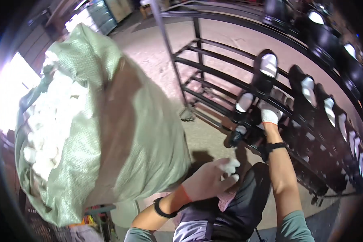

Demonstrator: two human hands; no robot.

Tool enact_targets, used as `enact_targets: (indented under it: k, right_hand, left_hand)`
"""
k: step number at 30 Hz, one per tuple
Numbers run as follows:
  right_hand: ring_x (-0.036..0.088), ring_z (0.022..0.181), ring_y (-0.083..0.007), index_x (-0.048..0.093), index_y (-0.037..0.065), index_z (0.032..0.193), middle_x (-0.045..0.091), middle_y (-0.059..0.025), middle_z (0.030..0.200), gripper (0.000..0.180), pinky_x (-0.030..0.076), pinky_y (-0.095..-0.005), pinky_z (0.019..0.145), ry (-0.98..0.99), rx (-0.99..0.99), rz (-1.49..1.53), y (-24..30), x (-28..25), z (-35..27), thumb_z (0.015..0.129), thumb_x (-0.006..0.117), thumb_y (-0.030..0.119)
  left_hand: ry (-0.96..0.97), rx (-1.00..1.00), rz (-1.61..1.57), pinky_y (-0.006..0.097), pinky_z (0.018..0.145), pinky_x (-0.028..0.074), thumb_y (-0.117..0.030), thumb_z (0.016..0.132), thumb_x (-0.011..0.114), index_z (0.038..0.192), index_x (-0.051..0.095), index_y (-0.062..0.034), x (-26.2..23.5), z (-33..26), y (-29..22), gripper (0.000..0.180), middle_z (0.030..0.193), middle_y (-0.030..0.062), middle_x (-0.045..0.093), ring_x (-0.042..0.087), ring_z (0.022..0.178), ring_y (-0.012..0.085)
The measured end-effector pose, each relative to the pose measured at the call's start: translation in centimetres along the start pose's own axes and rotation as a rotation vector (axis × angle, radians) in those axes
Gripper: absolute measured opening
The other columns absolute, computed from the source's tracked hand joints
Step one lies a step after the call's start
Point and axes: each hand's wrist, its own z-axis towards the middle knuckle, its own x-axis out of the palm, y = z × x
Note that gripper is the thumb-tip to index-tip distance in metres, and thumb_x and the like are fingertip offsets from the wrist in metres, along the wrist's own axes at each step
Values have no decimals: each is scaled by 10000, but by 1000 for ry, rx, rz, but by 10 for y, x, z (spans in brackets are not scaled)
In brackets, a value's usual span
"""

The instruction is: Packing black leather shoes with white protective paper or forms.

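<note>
My right hand, in a white glove with an orange cuff, reaches in among black shoes on the metal rack. A rack bar and the shoes partly hide its fingers, so I cannot tell whether it grips one. Just above it stands a black shoe with white stuffing in its opening; a smaller dark shoe is to its left. My left hand, gloved too, hovers over my lap beside the big green woven sack. Its fingers are bent and stand apart from the thumb, with nothing clearly held.
White wads fill the sack's mouth on the left. The black rack runs away to the right, with several shoes on its tiers, many stuffed with white. A pale round stool or tub stands below the sack.
</note>
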Motion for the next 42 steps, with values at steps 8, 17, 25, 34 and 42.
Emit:
enact_targets:
  k: [8, 17, 25, 34, 42]
  right_hand:
    - [731, 1142, -461, 740, 69, 1290, 774, -250, 1243, 523, 567, -548, 1026, 500, -68, 104, 64, -39, 2, 1016, 587, 489]
    - [724, 1172, -457, 765, 123, 1241, 768, -210, 1269, 407, 579, -538, 970, 720, -4, 146, -26, 25, -13, 1105, 530, 427]
    - [750, 1016, -507, 738, 39, 983, 782, -262, 1027, 342, 598, -590, 830, 459, -110, 111, -10, 37, -24, 1065, 546, 310]
    - [746, 1036, -412, 748, -7, 1119, 758, -233, 1076, 199, 590, -490, 928, 473, -339, 143, 55, -89, -13, 1015, 653, 134]
    - [778, 1032, -258, 745, -34, 1277, 791, -172, 1212, 355, 612, -380, 928, 499, -845, 1817, 397, -468, 73, 964, 586, 15]
  left_hand:
    - [-492, -123, 619, 385, 778, 624, -34, 796, 826, 1087, 785, 24, -132, -122, -130, 299, 1019, 191, 791, 779, 829, 320]
    - [-961, -136, 885, 339, 988, 568, -74, 1018, 678, 1272, 728, 60, -250, -129, -199, 292, 1210, 102, 733, 709, 1138, 188]
    - [-213, -782, 780, 439, 1218, 468, -423, 1055, 697, 1617, 535, -37, -304, -145, -140, 700, 1550, 243, 625, 593, 1450, 349]
    - [-463, -256, 1109, 506, 946, 620, -337, 935, 744, 1255, 604, 102, -176, -158, -143, 561, 1331, 324, 586, 636, 1239, 439]
    - [267, -556, 1199, 466, 915, 608, -226, 918, 769, 1270, 653, 75, -202, -180, -237, 478, 1294, 262, 639, 664, 1200, 387]
